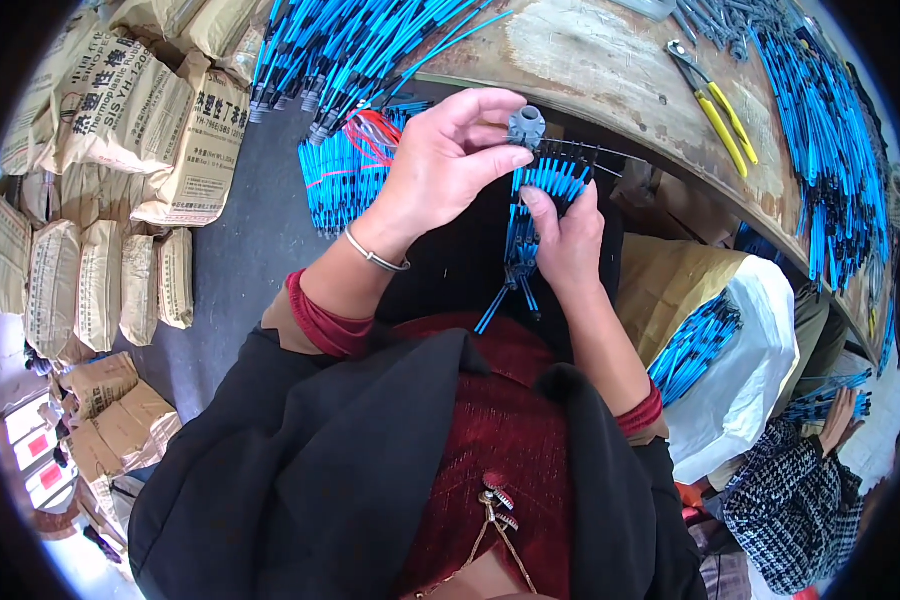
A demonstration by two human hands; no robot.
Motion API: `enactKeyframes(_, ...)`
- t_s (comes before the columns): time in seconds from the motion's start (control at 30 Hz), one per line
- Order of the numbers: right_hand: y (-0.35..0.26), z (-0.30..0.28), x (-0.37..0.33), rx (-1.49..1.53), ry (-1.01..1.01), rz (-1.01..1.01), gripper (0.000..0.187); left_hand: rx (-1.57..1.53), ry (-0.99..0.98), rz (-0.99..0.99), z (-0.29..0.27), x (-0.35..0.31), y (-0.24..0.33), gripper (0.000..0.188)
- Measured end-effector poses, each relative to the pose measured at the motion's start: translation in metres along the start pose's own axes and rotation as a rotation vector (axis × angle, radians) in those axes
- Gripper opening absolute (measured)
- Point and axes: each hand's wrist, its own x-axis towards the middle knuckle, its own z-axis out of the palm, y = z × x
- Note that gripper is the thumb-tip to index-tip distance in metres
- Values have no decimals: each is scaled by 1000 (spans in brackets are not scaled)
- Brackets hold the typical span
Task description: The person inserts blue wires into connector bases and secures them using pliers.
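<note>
One table [580, 50], left fingers [500, 160] around one grey fitting [526, 125], right fingers [541, 212] pinching one blue bundle [560, 176]

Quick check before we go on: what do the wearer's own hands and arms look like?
The left hand and right hand are ungloved. A slim silver-coloured bangle circles the left wrist. Both forearms are bare below dark red cuffs, with black outer sleeves farther up.
</note>
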Motion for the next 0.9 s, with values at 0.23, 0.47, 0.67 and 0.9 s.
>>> enactKeyframes(0.23, 0, 1, 3, -171, -63, -140, 27, -23, -67, -33, -10, 3, 10, 40)
enactKeyframes(0.47, 0, 6, 3, -256, -35, -121, 25, 50, -102, -48, -10, 6, 15, 36)
enactKeyframes(0.67, -2, 5, 6, -291, -24, -110, 25, 56, -61, -41, -4, 9, 14, 37)
enactKeyframes(0.9, 2, 1, 10, -207, -93, -50, 24, 258, 47, 162, 1, 3, 1, 37)
